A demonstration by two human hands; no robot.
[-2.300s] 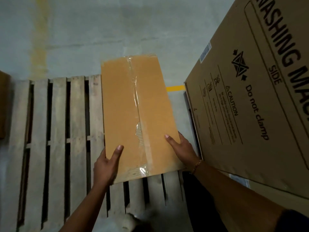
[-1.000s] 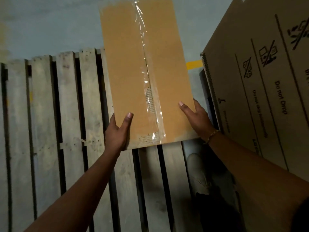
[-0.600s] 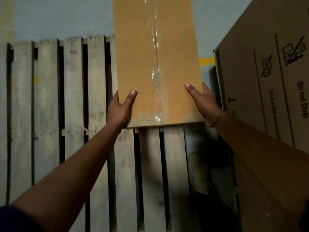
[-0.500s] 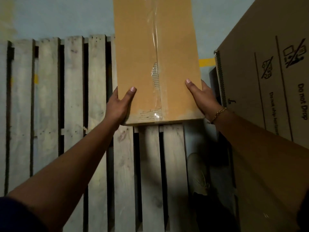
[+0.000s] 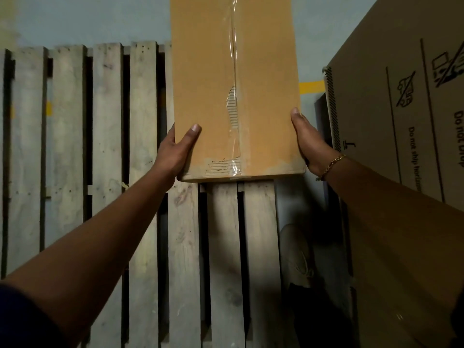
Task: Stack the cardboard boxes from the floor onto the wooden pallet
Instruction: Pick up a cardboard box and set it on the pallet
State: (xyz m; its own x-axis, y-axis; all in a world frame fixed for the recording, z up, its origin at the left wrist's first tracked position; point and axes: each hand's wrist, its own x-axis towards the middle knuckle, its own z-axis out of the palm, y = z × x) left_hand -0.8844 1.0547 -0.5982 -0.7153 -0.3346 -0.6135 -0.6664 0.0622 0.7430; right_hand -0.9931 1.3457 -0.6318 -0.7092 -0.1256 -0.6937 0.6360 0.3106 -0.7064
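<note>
1. The wooden pallet is seen from above, laid on a pale floor, with its grey slats running away from the viewer.
2. The cardboard box is placed over the pallet's right-hand slats, with its long side aligned with them. Its far end is carried past the pallet's far edge and cut off at the top of the view. Whether the box is set down on the pallet or held just above it cannot be told.
3. Clear tape is run along the box's top seam, and the paper beside it is torn.
4. The box's near left corner is gripped by the left hand: the thumb is laid across the top face, and the fingers are hidden down the side.
5. The box's near right edge is clasped by the right hand: the thumb is stretched along the top edge, the palm is pressed to the side, and the fingers are hidden. A gold bracelet is worn at that wrist.
6. A large printed carton is stood just off the pallet's right side.
7. A yellow floor line is seen beyond the pallet's far right corner.
</note>
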